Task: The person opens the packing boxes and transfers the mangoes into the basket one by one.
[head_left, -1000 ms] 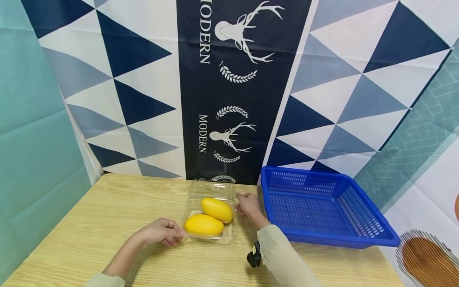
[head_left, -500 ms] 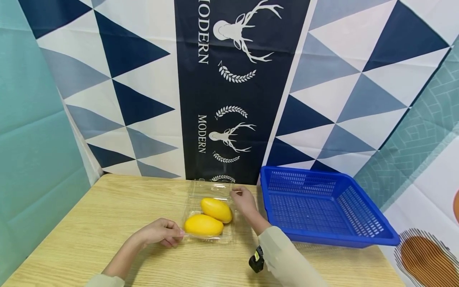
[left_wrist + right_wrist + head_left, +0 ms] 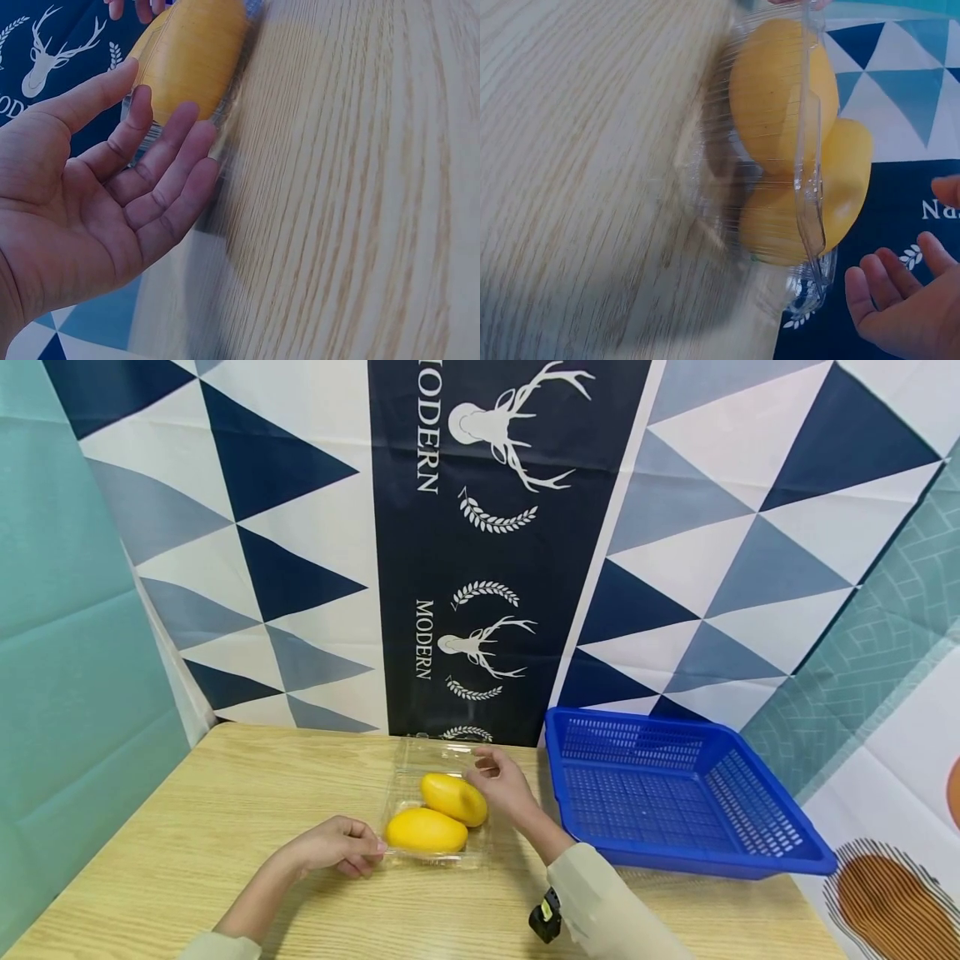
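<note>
Two yellow mangoes lie in an uncovered clear plastic clamshell box on the table; the front mango is nearer me, the back mango leans behind it. The box's lid is folded back toward the wall. At the front left corner, my left hand pinches the box's rim between thumb and index finger, the other fingers loosely bent. Over the right rear side hovers my right hand, fingers loosely bent and holding nothing. In the right wrist view its fingertips stand apart from the mangoes.
A blue perforated plastic basket stands to the right on the wooden table. Close behind the table hangs a patterned cloth wall. A teal cloth borders the left side.
My right hand has moved left and slightly back from the box's right edge, to above its rear part, fingers loosening. The left hand, box and mangoes have stayed in place.
</note>
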Tool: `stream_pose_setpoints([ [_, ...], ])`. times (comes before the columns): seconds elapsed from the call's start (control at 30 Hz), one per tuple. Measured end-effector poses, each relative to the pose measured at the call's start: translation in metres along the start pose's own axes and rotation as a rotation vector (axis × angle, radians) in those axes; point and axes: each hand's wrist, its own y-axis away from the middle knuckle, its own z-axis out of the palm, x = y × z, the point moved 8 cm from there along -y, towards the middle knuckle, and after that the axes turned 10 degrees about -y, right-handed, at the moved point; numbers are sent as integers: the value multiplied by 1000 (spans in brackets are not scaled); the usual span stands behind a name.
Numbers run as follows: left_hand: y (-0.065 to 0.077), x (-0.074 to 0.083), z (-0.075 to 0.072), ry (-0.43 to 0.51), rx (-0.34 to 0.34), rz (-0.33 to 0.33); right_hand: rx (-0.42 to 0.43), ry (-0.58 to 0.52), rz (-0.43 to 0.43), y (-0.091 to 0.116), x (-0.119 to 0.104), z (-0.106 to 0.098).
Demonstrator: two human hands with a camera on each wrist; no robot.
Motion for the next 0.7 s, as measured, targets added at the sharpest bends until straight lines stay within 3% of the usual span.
stream_pose_setpoints([
  [0.13,0,0,0,0,-2,3,-61,6,-6,2,0,4],
  [0.7,-1,0,2,0,-15,13,-138,75,-24,6,3,9],
])
